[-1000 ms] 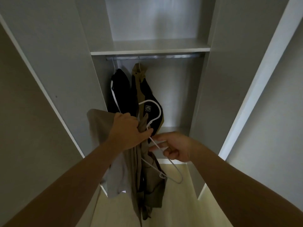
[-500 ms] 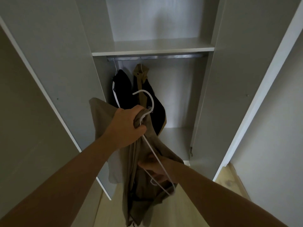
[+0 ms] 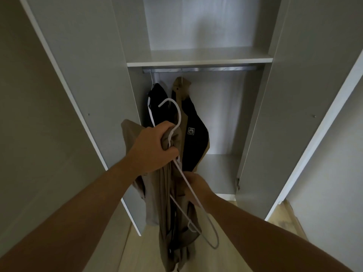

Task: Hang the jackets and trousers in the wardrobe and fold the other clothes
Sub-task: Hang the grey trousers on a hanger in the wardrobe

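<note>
- The khaki garment (image 3: 167, 203) hangs in a crumpled, bunched length in front of the open wardrobe (image 3: 255, 114), outside it and over the pale wood floor (image 3: 147, 252). Whether it is trousers or a jacket cannot be told.
- The left hand (image 3: 155, 148) grips the top of the cloth in a closed fist together with the neck of a white wire hanger (image 3: 177, 112). The hook stands up above the knuckles and the frame slants down to the right.
- The right hand (image 3: 196, 188) is lower, its fingers curled on the khaki cloth just under the hanger's arm. Whether it also holds the wire cannot be told.
- A small square patch (image 3: 191, 131) sits on the tan-and-black jacket (image 3: 193, 146); its writing is too small to read.
- That jacket and a black jacket (image 3: 159, 103) hang at the left end of the metal rail (image 3: 200, 69), under a shelf (image 3: 200, 61).
- The raised hanger hook overlaps both hung jackets in the view.
</note>
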Action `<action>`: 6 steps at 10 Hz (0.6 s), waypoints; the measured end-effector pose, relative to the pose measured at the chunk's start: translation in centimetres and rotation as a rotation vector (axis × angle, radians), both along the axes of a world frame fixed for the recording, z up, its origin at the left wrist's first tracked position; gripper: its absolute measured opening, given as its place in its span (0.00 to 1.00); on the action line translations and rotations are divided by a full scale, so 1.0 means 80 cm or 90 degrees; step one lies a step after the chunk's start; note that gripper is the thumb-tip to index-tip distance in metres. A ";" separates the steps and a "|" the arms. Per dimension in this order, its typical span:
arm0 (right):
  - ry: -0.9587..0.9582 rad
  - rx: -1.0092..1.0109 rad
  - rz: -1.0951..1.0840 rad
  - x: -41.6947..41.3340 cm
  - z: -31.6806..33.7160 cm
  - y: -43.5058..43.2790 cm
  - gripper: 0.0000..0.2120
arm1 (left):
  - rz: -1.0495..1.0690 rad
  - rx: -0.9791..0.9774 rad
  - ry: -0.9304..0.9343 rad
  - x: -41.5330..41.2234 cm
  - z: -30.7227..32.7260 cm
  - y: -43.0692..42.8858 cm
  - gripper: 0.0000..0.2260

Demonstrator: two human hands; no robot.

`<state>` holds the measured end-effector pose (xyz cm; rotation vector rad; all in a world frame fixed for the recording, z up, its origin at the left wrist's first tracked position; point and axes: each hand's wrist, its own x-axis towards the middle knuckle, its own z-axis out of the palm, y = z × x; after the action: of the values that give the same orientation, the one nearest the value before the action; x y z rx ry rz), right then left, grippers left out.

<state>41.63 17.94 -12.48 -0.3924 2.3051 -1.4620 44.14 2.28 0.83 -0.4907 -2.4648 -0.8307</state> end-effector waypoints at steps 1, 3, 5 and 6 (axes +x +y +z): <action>0.015 0.004 -0.031 0.008 -0.006 0.008 0.10 | 0.031 -0.017 0.000 0.008 -0.004 -0.004 0.18; 0.101 0.037 0.037 0.012 -0.002 0.022 0.09 | 0.065 0.006 0.013 0.012 -0.006 -0.033 0.18; 0.313 0.281 0.108 -0.003 -0.008 0.054 0.18 | 0.084 -0.001 -0.036 0.012 -0.008 -0.057 0.19; 0.328 0.382 0.096 -0.010 -0.018 0.066 0.15 | 0.086 -0.006 -0.046 0.018 -0.011 -0.058 0.19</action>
<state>40.82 23.23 -13.93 -0.8039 2.8787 -0.5806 45.55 -2.33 -0.06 -0.2976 -2.5357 -0.7947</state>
